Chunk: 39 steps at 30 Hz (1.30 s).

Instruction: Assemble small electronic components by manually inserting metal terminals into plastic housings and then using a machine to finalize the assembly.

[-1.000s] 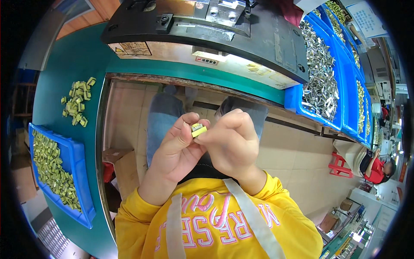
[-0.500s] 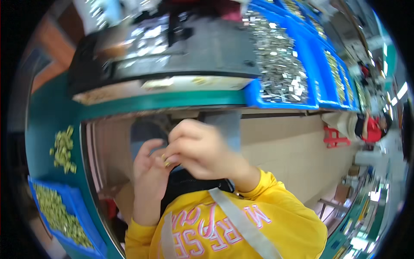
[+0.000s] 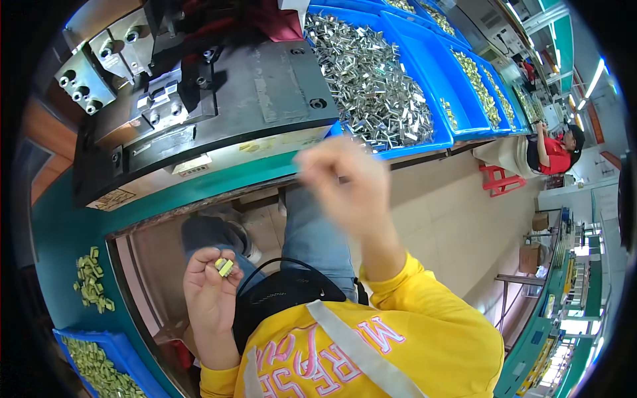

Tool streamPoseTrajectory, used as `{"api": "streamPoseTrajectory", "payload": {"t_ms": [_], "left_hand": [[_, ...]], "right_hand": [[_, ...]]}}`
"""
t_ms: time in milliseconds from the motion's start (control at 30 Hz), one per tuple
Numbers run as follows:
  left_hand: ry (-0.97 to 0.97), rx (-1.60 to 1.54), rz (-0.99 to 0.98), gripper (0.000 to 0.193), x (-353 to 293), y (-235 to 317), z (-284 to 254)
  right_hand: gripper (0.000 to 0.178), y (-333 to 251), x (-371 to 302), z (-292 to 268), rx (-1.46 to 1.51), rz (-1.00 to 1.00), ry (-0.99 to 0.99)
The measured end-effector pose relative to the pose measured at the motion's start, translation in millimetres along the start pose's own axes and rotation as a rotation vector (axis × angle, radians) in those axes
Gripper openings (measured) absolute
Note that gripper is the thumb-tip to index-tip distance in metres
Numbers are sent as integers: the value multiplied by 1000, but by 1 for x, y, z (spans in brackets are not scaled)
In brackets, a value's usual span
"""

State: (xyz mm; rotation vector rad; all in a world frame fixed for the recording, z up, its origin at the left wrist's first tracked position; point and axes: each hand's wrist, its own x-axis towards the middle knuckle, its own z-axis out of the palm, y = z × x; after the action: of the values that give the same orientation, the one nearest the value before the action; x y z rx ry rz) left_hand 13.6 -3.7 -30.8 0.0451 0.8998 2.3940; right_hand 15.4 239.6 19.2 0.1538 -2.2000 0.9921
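My left hand [image 3: 209,288] is closed in a pinch on a small yellow-green and silver metal part [image 3: 225,266], held above my lap. My right hand [image 3: 348,182] is smeared by motion, so its fingers and anything in them cannot be made out. It hovers by the table's front edge, close to the near corner of a blue tray [image 3: 434,142] heaped with small silver metal pieces [image 3: 378,86]. Farther left on the green table lies a loose pile of yellow-green parts [image 3: 91,278].
A black metal press fixture [image 3: 265,93] with bolted blocks stands ahead. At the lower left is another blue tray [image 3: 123,348] of yellow-green parts. More blue trays [image 3: 458,86] line the far right. A person in red [image 3: 556,156] sits beyond, near a red stool [image 3: 496,182].
My hands have come apart. The right has moved forward and right toward the silver pieces; the left has drawn back slightly with the small part. The view has shifted too.
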Motion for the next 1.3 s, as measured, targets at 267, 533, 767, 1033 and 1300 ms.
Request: {"api": "streamPoseTrajectory", "payload": {"t_ms": [267,533,767,1033,1300], "left_hand": [[24,33,-18,28,2,-1,0],[-32,-55,-64,34,4,5,5],[-15,-105,-70,33,2,4,1],[-40,-115,-83,33,5,4,0],[-13,-96,-51,31,-3,4,-6]], "right_hand": [[14,46,37,-52,-336,282,-128],[12,47,43,-59,-465,365,-232],[16,49,50,-50,-632,138,-166],[21,52,45,-78,-865,183,-194],[14,53,43,-73,-475,255,-70]]}}
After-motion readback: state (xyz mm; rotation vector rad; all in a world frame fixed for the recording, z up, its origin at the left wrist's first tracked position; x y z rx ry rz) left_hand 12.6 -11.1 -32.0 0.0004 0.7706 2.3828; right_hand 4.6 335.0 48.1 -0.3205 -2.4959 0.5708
